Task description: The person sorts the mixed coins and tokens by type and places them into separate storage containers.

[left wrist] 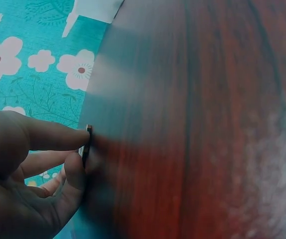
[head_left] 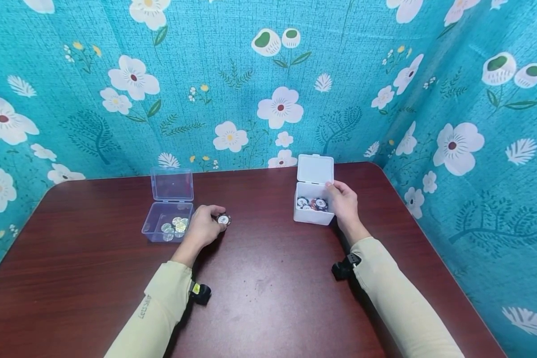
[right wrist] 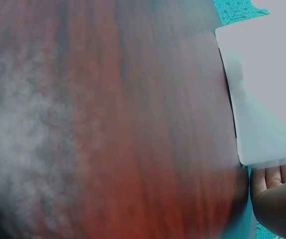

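My left hand [head_left: 207, 224] pinches a black-and-white poker chip [head_left: 224, 219] between thumb and fingertips, just right of a clear plastic box. In the left wrist view the poker chip [left wrist: 86, 145] shows edge-on, close to the tabletop. Several shiny coin-like discs [head_left: 180, 226] lie in the clear box [head_left: 150, 219], whose lid stands up. On the right, my right hand [head_left: 345, 205] grips the right wall of a white box [head_left: 312, 217] near its back corner. Black and red poker chips [head_left: 320, 204] lie inside it. Its wall hides part of the fingers in the right wrist view.
Both boxes stand on a dark red wooden table [head_left: 259, 278], their raised lids leaning back towards the curtain. A turquoise floral curtain [head_left: 232, 99] hangs along the back and right edges. Open tabletop lies between the two boxes.
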Available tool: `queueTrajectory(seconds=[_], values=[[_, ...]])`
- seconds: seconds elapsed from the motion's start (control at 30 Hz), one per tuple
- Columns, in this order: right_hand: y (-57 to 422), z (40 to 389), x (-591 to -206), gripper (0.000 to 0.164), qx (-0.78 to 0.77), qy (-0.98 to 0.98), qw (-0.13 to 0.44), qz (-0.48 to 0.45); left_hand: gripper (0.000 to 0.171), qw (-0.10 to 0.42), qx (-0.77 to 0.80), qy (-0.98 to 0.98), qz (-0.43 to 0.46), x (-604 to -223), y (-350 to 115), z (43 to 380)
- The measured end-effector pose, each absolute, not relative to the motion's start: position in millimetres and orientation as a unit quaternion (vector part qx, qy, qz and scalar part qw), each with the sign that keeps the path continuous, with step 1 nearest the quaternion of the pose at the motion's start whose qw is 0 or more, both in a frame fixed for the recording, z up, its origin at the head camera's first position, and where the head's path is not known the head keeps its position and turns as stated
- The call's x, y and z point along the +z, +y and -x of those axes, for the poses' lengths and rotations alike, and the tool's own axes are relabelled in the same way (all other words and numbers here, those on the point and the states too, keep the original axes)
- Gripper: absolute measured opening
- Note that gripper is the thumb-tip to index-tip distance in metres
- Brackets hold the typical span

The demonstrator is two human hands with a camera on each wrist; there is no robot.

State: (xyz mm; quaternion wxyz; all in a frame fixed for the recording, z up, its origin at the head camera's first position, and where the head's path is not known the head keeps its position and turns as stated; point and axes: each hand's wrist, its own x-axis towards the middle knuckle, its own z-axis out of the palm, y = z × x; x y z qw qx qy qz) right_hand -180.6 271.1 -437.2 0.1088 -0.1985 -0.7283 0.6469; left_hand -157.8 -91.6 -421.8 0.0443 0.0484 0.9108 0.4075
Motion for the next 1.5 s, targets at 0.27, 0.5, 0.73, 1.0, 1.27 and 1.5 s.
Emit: queueTrajectory(seconds=[0.27, 0.5, 0.73, 1.0, 1.27, 1.5], values=[[271.5, 180.2, -437.9, 0.042, 0.643, -0.733, 0.108, 0.195, 0.037, 0.052, 0.397, 0.915, -0.055, -420.2, -92.0, 159.0], [271.4, 180.7, -437.6, 0.041, 0.645, -0.731, 0.108, 0.196, 0.035, 0.054, 0.388, 0.918, -0.056, -420.7, -90.8, 157.2], [271.3, 180.6, -437.4, 0.040, 0.644, -0.731, 0.107, 0.200, 0.035, 0.057, 0.385, 0.920, -0.053, -419.1, -89.9, 156.9], [270.4, 181.7, -437.1, 0.040, 0.639, -0.734, 0.105, 0.202, 0.032, 0.054, 0.389, 0.918, -0.056, -418.2, -90.1, 157.8], [269.7, 181.6, -437.7, 0.041, 0.636, -0.737, 0.110, 0.200, 0.034, 0.054, 0.387, 0.919, -0.049, -419.3, -87.9, 155.2], [269.6, 180.6, -437.8, 0.041, 0.638, -0.735, 0.111, 0.202, 0.036, 0.043, 0.385, 0.921, -0.045, -420.7, -85.4, 153.1]])
